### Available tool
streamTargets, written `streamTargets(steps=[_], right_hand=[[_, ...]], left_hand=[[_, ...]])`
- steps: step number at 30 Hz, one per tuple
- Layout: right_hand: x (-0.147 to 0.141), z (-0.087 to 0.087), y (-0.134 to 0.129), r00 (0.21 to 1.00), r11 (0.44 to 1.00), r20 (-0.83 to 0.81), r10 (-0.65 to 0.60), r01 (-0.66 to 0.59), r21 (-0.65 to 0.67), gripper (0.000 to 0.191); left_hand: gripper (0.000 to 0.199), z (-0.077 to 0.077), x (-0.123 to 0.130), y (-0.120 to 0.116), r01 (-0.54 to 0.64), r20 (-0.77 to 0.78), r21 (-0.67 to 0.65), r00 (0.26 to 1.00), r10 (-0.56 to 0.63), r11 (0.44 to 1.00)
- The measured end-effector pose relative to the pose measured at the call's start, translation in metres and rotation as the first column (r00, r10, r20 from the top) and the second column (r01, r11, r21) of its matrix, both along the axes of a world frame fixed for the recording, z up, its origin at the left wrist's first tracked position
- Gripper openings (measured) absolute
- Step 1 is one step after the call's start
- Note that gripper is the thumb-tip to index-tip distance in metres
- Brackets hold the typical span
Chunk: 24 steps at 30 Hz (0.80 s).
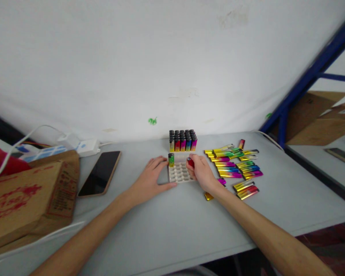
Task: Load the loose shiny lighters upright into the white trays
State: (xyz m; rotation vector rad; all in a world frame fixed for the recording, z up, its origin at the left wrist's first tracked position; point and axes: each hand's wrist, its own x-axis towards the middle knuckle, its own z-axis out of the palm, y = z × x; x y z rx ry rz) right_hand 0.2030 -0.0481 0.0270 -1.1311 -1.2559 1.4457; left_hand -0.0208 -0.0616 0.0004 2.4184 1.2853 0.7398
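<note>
The right hand [201, 171] is curled closed around a red cigarette lighter with a dark top [191, 162], pinching it between thumb and fingers. The lighter's top end pokes out on the left side of the fist, toward the other hand; the rest of its body is hidden by the fingers. It is above the right part of a white, flat, rectangular tray with rows of rounded holes [184, 179]; whether its lower end touches the tray cannot be told.

The left hand [151, 178] is spread open and holds no lighter, its thumb well apart from the fingers. The fingertips are at the tray's far left corner, the thumb tip at its near left corner, so the hand brackets that edge. Just beside the left fingertips, a shiny green-and-yellow lighter with a black top [171, 160] stands upright in the far left corner of the tray.

Behind the tray, a tight block of upright multicoloured metallic lighters with black tops [183, 140] stands on the grey tabletop [161, 234]. Right of the right hand lie loose, shiny multicoloured lighters [228, 164]. Well left of the left hand lies a black-screened phone [100, 172].
</note>
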Motion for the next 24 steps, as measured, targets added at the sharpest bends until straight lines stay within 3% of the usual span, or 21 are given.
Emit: streamTargets(steps=[8, 12, 15, 20, 24], right_hand=[[0.004, -0.005, 0.001, 0.998, 0.998, 0.062, 0.026, -0.030, 0.057, 0.067], [0.009, -0.008, 0.001, 0.994, 0.977, 0.093, 0.061, -0.078, 0.197, 0.061], [0.012, -0.004, 0.001, 0.967, 0.926, 0.255, 0.017, -0.112, 0.360, 0.047], [0.015, 0.006, 0.000, 0.895, 0.790, 0.411, -0.175, -0.122, 0.602, 0.032], [0.014, 0.007, 0.000, 0.901, 0.842, 0.415, -0.125, -0.124, 0.525, 0.033]], left_hand=[[0.072, 0.000, 0.000, 0.000, 0.004, 0.008, -0.004, 1.000, -0.004, 1.000], [0.072, -0.001, -0.001, 0.001, 0.010, 0.011, 0.003, 1.000, -0.010, 1.000], [0.071, -0.001, 0.000, 0.000, 0.017, 0.009, 0.013, 1.000, -0.017, 1.000], [0.072, 0.000, 0.001, 0.000, 0.015, 0.021, 0.005, 1.000, -0.015, 1.000], [0.072, -0.001, 0.001, -0.001, 0.010, 0.022, -0.012, 1.000, -0.010, 1.000]])
